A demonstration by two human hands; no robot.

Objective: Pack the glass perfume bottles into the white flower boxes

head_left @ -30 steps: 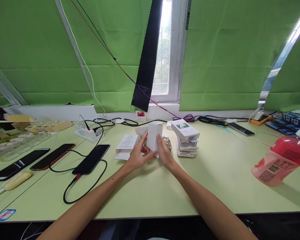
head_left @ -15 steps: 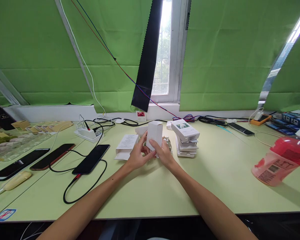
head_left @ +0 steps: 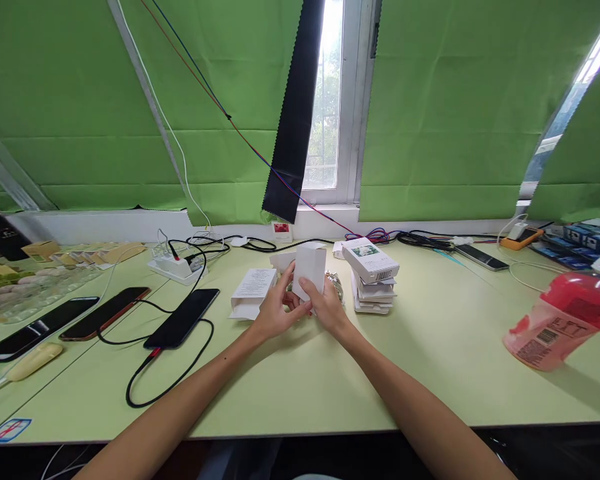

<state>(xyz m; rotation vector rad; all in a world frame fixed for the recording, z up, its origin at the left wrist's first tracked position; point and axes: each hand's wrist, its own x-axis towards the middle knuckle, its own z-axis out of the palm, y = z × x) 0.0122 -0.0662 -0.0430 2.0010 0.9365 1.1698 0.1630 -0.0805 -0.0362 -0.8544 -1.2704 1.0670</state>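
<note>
Between my two hands a small white cardboard box (head_left: 310,268) stands upright above the table, its top end showing a flap. My left hand (head_left: 279,308) grips its left side, fingers along the edge. My right hand (head_left: 326,307) is closed on the lower right, thumb flat on the near face. Just left lies an opened white box (head_left: 253,292) with printed text and its near end open. A shiny, silvery thing (head_left: 336,285) shows partly behind my right hand. To the right rises a stack of white boxes (head_left: 373,293), the top box (head_left: 370,259) bearing a flower picture.
Several phones lie on the table, a black phone (head_left: 183,319) with a looping cable at left and another phone (head_left: 481,257) at back right. A pink bottle (head_left: 555,320) stands far right. A power strip (head_left: 176,268) and cables line the back.
</note>
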